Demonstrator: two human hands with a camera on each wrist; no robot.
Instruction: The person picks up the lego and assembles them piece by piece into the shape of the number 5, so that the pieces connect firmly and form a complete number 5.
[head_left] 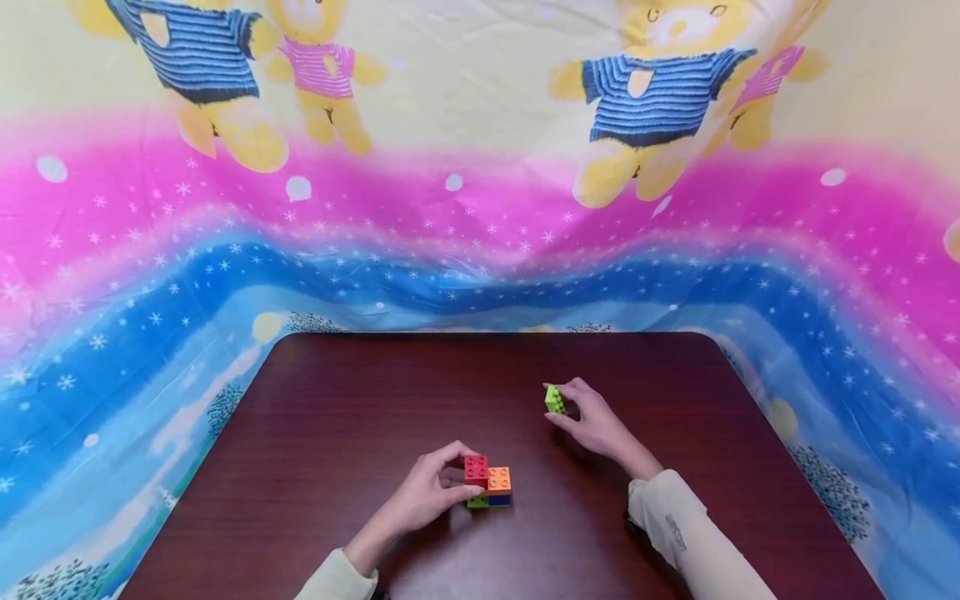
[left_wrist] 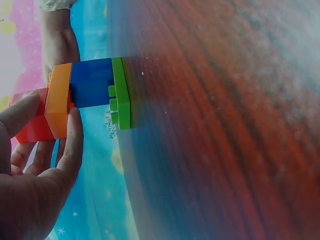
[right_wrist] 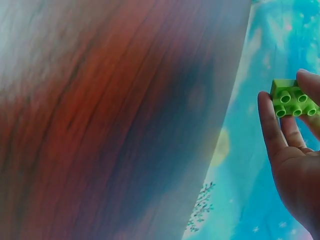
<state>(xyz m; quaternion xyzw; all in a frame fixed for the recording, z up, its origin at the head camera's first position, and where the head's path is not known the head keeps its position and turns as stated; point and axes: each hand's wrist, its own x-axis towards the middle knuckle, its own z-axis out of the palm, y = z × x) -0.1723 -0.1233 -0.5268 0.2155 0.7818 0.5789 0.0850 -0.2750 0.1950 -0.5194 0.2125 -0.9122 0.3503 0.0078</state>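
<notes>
Left fingers [head_left: 448, 452] partly hidden by red brick [head_left: 476, 467], sleeve lettering [head_left: 676, 533] illegible

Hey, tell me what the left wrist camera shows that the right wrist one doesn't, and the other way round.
Only the left wrist view shows the left hand holding a stack: red brick, orange brick, blue brick, then thin green brick nearest the table. Only the right wrist view shows the loose green brick, pinched by the right hand, studs toward the camera. Both show the dark tabletop and patterned cloth.
</notes>
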